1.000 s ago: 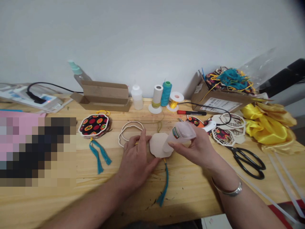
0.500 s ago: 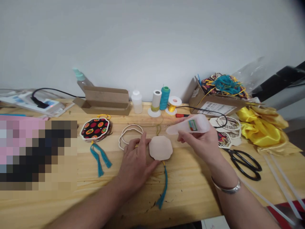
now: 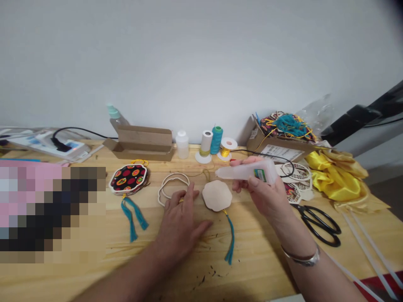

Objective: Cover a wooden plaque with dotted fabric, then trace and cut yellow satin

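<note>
My right hand (image 3: 267, 195) is closed round a translucent glue bottle (image 3: 247, 172), held level above the table with its nozzle pointing left. Just below the nozzle lies a plain wooden lobed piece (image 3: 217, 195) with a teal tassel (image 3: 230, 241) trailing toward me. My left hand (image 3: 181, 222) rests flat on the wooden table (image 3: 94, 260), fingers spread, left of that piece; its fingertips touch the thin wooden ring frames (image 3: 172, 186).
A patterned ornament (image 3: 128, 178) with a teal tassel lies at left. Thread spools (image 3: 217, 140), a white bottle (image 3: 182, 144) and a cardboard box (image 3: 141, 142) line the back. Black scissors (image 3: 319, 223), yellow fabric (image 3: 336, 176) and a box of ornaments (image 3: 283, 134) sit right.
My right hand lifted the glue bottle off the wooden piece and turned it level. The wooden piece and its tassel shifted slightly right; my left hand drew back from it.
</note>
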The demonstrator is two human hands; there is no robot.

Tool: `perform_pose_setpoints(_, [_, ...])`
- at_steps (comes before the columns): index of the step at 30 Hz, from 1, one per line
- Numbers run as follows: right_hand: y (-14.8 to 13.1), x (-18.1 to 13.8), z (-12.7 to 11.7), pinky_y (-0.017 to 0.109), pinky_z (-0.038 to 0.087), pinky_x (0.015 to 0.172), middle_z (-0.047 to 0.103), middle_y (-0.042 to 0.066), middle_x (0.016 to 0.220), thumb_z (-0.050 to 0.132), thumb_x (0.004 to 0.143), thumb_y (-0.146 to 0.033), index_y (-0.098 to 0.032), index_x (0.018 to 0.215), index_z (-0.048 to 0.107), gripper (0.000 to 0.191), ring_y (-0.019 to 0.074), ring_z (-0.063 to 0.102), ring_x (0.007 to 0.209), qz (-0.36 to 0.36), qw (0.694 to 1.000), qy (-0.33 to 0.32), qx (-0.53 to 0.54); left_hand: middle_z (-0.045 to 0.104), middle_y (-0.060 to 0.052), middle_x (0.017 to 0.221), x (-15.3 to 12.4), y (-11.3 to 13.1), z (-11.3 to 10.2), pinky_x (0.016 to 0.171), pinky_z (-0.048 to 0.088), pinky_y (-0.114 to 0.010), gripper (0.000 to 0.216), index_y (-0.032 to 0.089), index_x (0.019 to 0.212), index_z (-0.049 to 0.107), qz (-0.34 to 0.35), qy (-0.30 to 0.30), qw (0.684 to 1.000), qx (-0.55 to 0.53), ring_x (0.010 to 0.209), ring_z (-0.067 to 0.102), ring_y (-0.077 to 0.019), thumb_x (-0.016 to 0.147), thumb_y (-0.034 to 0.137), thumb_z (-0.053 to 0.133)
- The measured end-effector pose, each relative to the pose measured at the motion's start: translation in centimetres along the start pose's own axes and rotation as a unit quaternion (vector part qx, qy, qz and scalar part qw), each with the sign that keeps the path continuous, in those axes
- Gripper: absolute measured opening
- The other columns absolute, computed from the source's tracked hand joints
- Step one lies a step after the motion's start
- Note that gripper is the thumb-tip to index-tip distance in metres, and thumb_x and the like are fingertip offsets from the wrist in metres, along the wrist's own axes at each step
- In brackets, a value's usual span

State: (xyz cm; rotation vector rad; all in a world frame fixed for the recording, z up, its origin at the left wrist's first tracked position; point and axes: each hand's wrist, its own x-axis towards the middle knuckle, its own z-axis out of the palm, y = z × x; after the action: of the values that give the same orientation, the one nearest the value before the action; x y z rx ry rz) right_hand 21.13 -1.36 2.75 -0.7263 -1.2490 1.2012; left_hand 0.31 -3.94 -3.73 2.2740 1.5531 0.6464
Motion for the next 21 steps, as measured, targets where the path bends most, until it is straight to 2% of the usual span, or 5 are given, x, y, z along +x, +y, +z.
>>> perform_pose_setpoints(7, [0.7, 0.1, -0.1, 0.027, 0.048, 0.059, 0.065, 0.002, 0.084, 0.067, 0.082, -0.031, -0.021, 0.102, 0.059, 0.024, 0.0143, 0.061, 0.065, 0.066, 0.996, 0.013, -0.059, 0.060, -0.010, 0.126, 0.4, 0.1, -0.2, 0.099, 0.034, -0.052, 0.095, 0.018, 0.147, 0.008, -0.016, -0.005, 1.000, 0.008, 0.120, 0.041, -0.0341, 0.075, 0.041, 0.065])
perform_pose_setpoints(11, [0.2, 0.3, 0.2, 0.026, 0.048, 0.056, 0.064, 0.002, 0.083, 0.069, 0.079, -0.033, -0.018, 0.099, 0.058, 0.027, 0.0134, 0.061, 0.063, 0.090, 0.988, 0.054, -0.117, 0.057, -0.013, 0.130, 0.7, 0.9, -1.3, 0.099, 0.032, -0.052, 0.092, 0.014, 0.145, 0.012, -0.018, -0.005, 0.999, 0.032, 0.122, 0.038, -0.0356, 0.074, 0.042, 0.064])
perform_pose_setpoints(15, [-0.2, 0.1, 0.6, 0.026, 0.049, 0.056, 0.065, 0.003, 0.082, 0.070, 0.076, -0.035, -0.017, 0.098, 0.058, 0.031, 0.0139, 0.062, 0.063, 0.100, 0.977, 0.090, -0.168, 0.056, -0.016, 0.131, 1.6, 2.6, -2.2, 0.098, 0.032, -0.050, 0.088, 0.009, 0.143, 0.018, -0.013, -0.043, 0.997, 0.060, 0.124, 0.037, -0.0364, 0.075, 0.043, 0.061])
perform_pose_setpoints(19, [-0.5, -0.1, 0.7, 0.025, 0.045, 0.053, 0.064, 0.002, 0.077, 0.069, 0.076, -0.036, -0.016, 0.098, 0.058, 0.032, 0.0135, 0.060, 0.059, 0.098, 0.974, 0.096, -0.180, 0.049, -0.018, 0.138, 2.9, 3.8, -1.8, 0.095, 0.032, -0.050, 0.086, 0.009, 0.140, 0.029, -0.033, -0.065, 0.993, 0.087, 0.126, 0.035, -0.0380, 0.069, 0.045, 0.062])
perform_pose_setpoints(21, [-0.6, -0.2, 0.6, 0.025, 0.043, 0.051, 0.062, 0.001, 0.072, 0.068, 0.076, -0.037, -0.015, 0.098, 0.059, 0.032, 0.0121, 0.056, 0.055, 0.098, 0.974, 0.095, -0.182, 0.047, -0.019, 0.138, 3.3, 3.9, -1.3, 0.093, 0.033, -0.049, 0.089, 0.008, 0.141, 0.028, -0.039, -0.066, 0.993, 0.091, 0.126, 0.035, -0.0377, 0.067, 0.046, 0.063])
